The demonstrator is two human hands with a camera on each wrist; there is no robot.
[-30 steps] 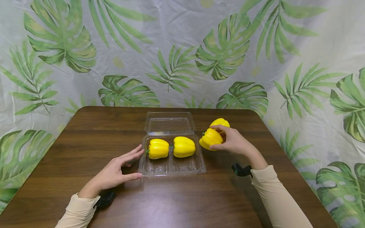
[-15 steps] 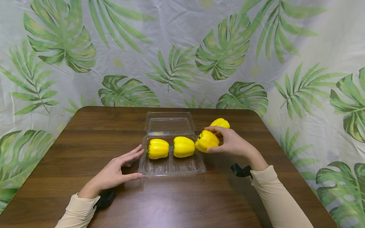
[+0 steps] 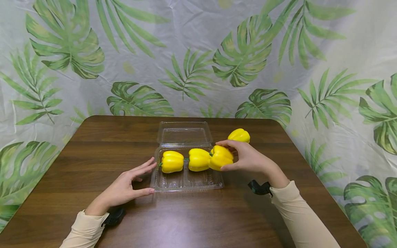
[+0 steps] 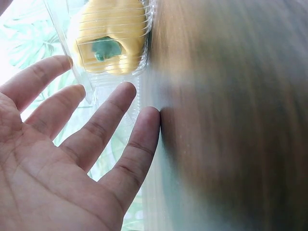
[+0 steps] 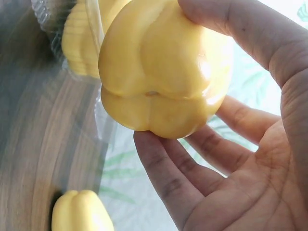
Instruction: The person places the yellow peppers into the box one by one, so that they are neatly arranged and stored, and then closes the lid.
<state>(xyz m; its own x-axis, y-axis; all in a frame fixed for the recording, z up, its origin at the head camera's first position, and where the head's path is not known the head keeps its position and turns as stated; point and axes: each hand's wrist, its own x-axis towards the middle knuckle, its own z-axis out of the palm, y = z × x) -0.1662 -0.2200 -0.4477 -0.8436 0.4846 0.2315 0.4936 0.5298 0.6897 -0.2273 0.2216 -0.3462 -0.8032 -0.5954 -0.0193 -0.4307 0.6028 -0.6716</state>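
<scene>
A clear plastic clamshell box [image 3: 172,182] stands on the table with its lid [image 3: 185,135] folded back. Inside, side by side in its rear part, lie two yellow bell peppers, a left one [image 3: 172,162] and a right one [image 3: 198,160]. My right hand [image 3: 248,156] grips a third yellow bell pepper [image 5: 159,72] between thumb and fingers, over the box's right edge, its green stem pointing left. With fingers spread, my left hand [image 3: 125,184] stays at the box's left side, thumb by the front left corner. In the left wrist view the left pepper [image 4: 110,43] shows through the plastic wall.
Another yellow bell pepper [image 3: 239,135] lies on the brown wooden table [image 3: 93,148], behind my right hand and right of the lid. A leaf-patterned curtain [image 3: 192,62] hangs behind the table's far edge. Both wrists wear black straps.
My right hand has carried its bell pepper leftward and slightly toward me, from the table beside the box to over its right edge. My left hand and the box have hardly moved.
</scene>
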